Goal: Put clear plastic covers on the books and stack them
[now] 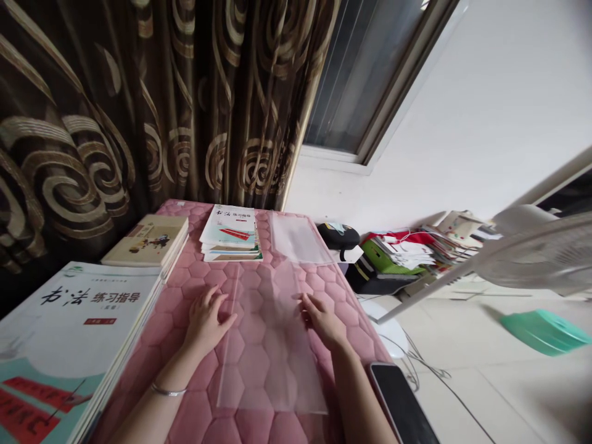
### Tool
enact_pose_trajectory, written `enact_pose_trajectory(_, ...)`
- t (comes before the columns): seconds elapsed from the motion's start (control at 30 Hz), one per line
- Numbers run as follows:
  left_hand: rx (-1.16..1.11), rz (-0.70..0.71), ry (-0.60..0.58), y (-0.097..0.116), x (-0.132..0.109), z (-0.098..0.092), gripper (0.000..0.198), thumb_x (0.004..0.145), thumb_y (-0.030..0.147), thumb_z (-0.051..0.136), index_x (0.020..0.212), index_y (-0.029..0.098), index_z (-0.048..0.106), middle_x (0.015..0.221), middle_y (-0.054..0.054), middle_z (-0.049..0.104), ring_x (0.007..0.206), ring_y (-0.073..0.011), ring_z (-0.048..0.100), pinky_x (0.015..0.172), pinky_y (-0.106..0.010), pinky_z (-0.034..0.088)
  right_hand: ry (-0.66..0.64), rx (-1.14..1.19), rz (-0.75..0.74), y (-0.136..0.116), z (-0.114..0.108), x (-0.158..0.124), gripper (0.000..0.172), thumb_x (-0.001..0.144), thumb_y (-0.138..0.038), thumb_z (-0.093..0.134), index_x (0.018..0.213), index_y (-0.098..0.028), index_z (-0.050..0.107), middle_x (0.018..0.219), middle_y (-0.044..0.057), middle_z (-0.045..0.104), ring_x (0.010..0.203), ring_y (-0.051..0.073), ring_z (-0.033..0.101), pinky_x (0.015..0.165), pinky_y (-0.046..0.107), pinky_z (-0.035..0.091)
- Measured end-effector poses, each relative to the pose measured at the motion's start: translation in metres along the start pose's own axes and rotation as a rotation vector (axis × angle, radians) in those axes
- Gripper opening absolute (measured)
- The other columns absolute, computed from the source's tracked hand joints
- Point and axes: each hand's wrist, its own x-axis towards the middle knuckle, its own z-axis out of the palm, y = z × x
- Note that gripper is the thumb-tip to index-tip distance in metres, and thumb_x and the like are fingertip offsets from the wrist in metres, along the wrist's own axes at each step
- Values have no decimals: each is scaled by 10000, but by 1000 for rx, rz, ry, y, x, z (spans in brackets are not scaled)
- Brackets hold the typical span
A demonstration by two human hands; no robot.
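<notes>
A clear, frosted plastic sheet [259,364] lies on the pink quilted table cover [194,370] in front of me. Just left of the sheet, my left hand [209,317] hovers or rests with its fingers spread and nothing in it; a silver bangle circles that wrist. My right hand [321,317] has its thumb and fingertips together at the sheet's right edge, pinching it. More translucent sheeting [298,237] lies farther back on the cover.
Large workbooks [78,320] are stacked at the left, with beige books [148,240] behind. Smaller booklets [231,231] lie at the back. A phone [402,404] sits at the right edge. A fan [541,253] and piled papers [407,253] stand beyond.
</notes>
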Motion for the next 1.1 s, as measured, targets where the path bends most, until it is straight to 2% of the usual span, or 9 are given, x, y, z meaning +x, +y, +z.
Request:
enact_pose_trajectory(0.1, -261, 11, -32, 9, 0, -8, 269, 866, 410, 525, 954, 218, 692, 1167, -108, 686, 1085, -255, 635, 949, -424, 489, -182, 19, -70, -4, 29, -7, 696, 819, -765, 489, 1143, -166, 629, 722, 7, 622, 541, 118, 540, 513, 251, 445)
enact_pose_trajectory(0.17, -432, -6, -114, 16, -1, -14, 374, 920, 453, 416, 804, 206, 672, 897, -82, 725, 878, -209, 671, 843, -338, 514, -259, -107, -171, -6, 51, -12, 634, 865, -698, 502, 1198, -176, 639, 858, 50, 668, 699, 154, 615, 648, 288, 505)
enact_pose_trajectory(0.27, -557, -121, -219, 23, -4, -19, 484, 930, 519, 337, 641, 207, 568, 614, -22, 626, 625, -172, 596, 645, -277, 474, -343, -294, -337, -6, 76, -20, 501, 915, -553, 538, 1248, -192, 640, 1036, 93, 673, 916, 204, 645, 834, 339, 510)
enact_pose_trajectory(0.37, -522, -201, -251, 24, -3, -20, 423, 843, 543, 449, 581, 212, 478, 539, 22, 524, 574, -151, 524, 566, -254, 381, -416, -350, -436, -5, 85, -24, 422, 913, -459, 576, 1249, -214, 645, 1089, 92, 662, 955, 204, 649, 879, 334, 502)
enact_pose_trajectory(0.47, -484, -230, -280, 20, 2, -21, 385, 786, 536, 474, 582, 210, 465, 546, 23, 533, 579, -146, 510, 570, -252, 345, -328, -382, -384, -5, 73, -18, 346, 918, -432, 552, 1157, -215, 678, 1080, 82, 671, 867, 182, 661, 783, 297, 521)
enact_pose_trajectory(0.67, -450, -262, -331, 6, 9, -36, 400, 744, 575, 467, 557, 221, 460, 512, 24, 527, 534, -142, 478, 553, -261, 329, 316, -810, 38, 1, 11, 6, 284, 893, -302, 547, 1098, -131, 645, 1117, 166, 667, 934, 237, 670, 749, 304, 490)
enact_pose_trajectory(0.8, -428, -284, -356, 0, 10, -43, 403, 730, 586, 460, 555, 224, 484, 503, 9, 555, 523, -160, 516, 558, -275, 356, 322, -783, 154, 14, 1, 13, 277, 844, -334, 625, 1047, -146, 624, 942, 110, 718, 848, 217, 676, 672, 269, 472)
enact_pose_trajectory(0.97, -499, -359, -322, -6, 9, -44, 413, 714, 613, 452, 628, 218, 536, 580, -27, 648, 539, -177, 573, 575, -288, 412, 218, -659, 89, 18, 3, 19, 77, 778, -243, 655, 762, -175, 623, 723, 43, 706, 676, 161, 647, 547, 213, 421)
enact_pose_trajectory(1.1, -410, -457, -255, -19, 10, -57, 341, 788, 511, 407, 720, 215, 563, 589, -26, 653, 544, -190, 597, 561, -284, 417, 199, -626, 88, 9, -30, 20, 228, 841, -289, 586, 643, -176, 586, 567, 12, 646, 499, 126, 596, 472, 205, 412)
